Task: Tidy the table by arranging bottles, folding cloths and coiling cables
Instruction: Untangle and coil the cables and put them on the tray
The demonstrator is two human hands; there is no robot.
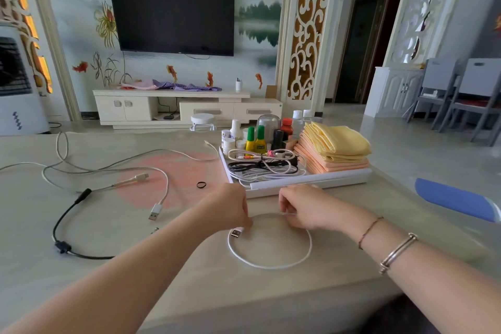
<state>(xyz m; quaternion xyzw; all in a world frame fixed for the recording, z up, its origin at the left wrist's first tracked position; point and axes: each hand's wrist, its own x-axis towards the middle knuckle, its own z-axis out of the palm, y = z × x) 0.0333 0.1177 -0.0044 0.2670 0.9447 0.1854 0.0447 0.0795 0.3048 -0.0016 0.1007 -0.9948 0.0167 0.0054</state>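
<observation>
Our left hand (230, 207) and right hand (303, 206) pinch thin white USB cable loop (271, 266) | white plastic tray (311, 180) just beyond | loose black cable (62, 225) left on beige bench (135, 266)

Fingertips of both hands curl out of sight, bottle labels (260, 148) are too small to read, and a grey cable (16, 165) runs off the left edge.

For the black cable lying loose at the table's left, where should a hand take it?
Probably at the thick plug end of the black cable, coming from above. It is the stiffest, widest part, lies flat on the table, and sits apart from the white cables' plugs.
</observation>
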